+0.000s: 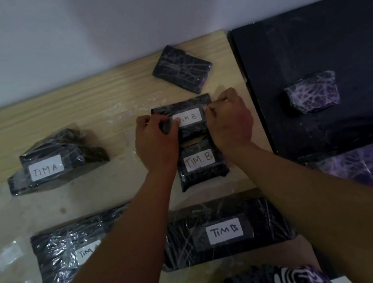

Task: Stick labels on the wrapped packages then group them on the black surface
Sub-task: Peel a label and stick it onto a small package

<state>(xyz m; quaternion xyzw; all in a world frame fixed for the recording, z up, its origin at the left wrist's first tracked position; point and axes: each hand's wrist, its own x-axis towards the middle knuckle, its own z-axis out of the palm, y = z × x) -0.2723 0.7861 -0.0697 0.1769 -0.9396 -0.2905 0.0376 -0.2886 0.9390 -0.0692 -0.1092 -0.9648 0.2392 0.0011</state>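
Now both hands (154, 134) (229, 119) pressing label (188, 117) onto wrapped package (182, 107).

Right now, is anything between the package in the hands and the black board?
Nothing visible. Both hands, left hand and right hand, grip the package; only bare wooden table lies before the black board.

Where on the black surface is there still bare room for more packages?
The black surface holds one wrapped package near its middle. Bare patches lie behind it toward the wall and along its left edge beside the wooden table. The near right corner is crowded by purple-tinted plastic wrap.
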